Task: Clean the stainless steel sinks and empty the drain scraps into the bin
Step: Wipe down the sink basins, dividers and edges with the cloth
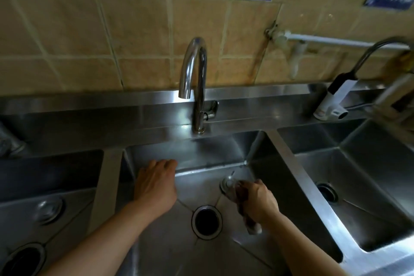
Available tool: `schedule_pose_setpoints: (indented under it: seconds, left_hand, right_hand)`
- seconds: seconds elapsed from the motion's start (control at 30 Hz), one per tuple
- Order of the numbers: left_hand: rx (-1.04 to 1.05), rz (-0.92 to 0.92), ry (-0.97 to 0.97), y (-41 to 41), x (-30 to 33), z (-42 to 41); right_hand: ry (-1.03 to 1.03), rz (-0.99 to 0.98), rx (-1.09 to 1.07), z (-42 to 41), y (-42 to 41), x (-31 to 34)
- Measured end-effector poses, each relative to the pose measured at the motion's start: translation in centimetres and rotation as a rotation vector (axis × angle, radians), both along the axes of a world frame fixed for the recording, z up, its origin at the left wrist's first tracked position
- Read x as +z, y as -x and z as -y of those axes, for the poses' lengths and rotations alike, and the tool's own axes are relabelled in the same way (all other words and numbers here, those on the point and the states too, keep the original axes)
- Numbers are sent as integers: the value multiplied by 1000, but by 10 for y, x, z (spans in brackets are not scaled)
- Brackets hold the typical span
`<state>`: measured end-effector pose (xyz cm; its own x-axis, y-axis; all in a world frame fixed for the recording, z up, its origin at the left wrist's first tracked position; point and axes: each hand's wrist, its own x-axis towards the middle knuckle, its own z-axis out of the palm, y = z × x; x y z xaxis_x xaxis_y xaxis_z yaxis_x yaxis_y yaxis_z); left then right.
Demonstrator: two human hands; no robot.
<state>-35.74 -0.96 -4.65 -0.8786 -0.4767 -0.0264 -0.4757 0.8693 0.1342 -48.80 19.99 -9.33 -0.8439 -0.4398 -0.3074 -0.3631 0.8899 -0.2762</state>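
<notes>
While one hand (261,200) holds a cloth (243,203), three sinks (224,159) show

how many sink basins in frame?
3. Left stainless steel basin, cut off by the frame edge; middle stainless steel basin, under the chrome gooseneck tap, with both hands inside; right stainless steel basin. More may lie out of frame.
</notes>
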Motion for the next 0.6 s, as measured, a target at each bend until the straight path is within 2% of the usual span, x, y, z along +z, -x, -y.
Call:
schedule_pose_setpoints:
  seconds: [0.3, 0.6]
  left_hand:
    - [-25, -3, -158, -37, 48, -10]
    - [-79, 5, -217, -64, 66, -13]
  right_hand:
    - [58, -94, -1, -21, -42, 69]
    - [79, -170, -28, -35, -83, 100]
